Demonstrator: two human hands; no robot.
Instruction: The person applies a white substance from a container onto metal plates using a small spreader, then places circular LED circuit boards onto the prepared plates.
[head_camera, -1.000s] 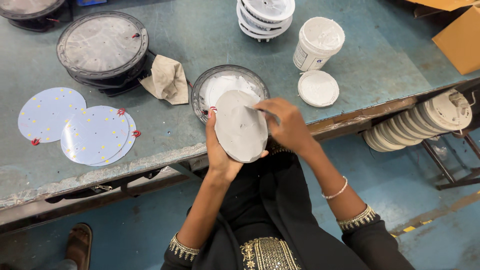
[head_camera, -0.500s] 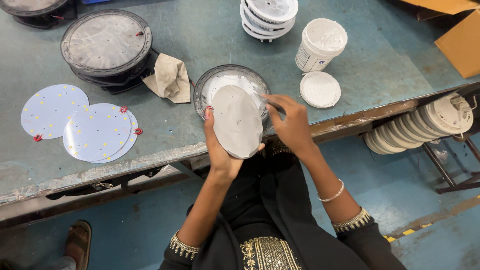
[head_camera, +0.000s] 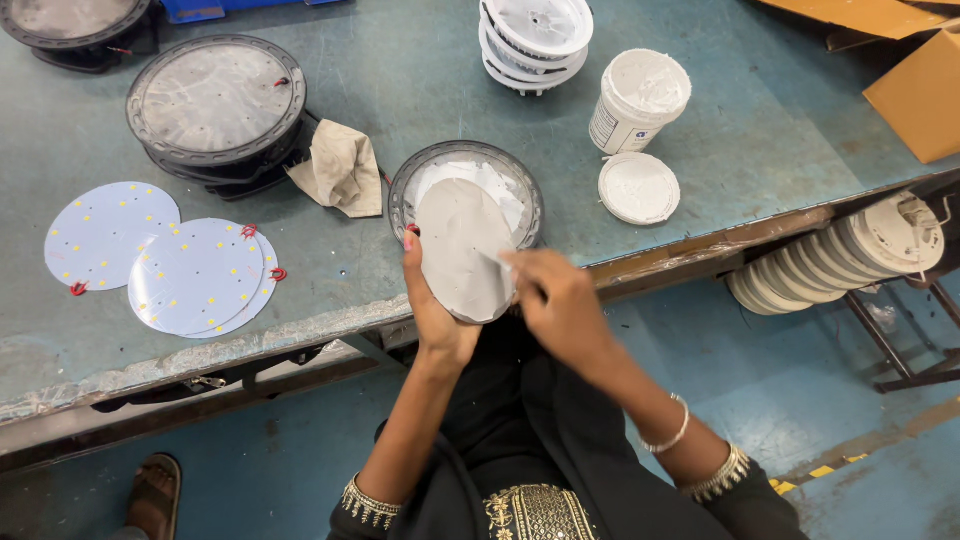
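My left hand (head_camera: 432, 305) holds a round grey disc (head_camera: 462, 245), coated with grey paste, tilted up over the table edge. My right hand (head_camera: 560, 300) presses its fingertips on the disc's right side, and a thin tool may be between the fingers. Just behind the disc a round metal housing (head_camera: 466, 190) with white paste inside lies on the teal table (head_camera: 420, 90).
An open white paste tub (head_camera: 636, 100) and its lid (head_camera: 638, 187) sit to the right. White housings (head_camera: 534, 35) are stacked at the back, dark housings (head_camera: 215, 105) and a rag (head_camera: 340, 168) to the left, round LED boards (head_camera: 195, 275) further left. A sandalled foot (head_camera: 152, 495) stands below.
My right hand has slid from the disc's upper right edge down to its middle right. The disc stays in my left hand.
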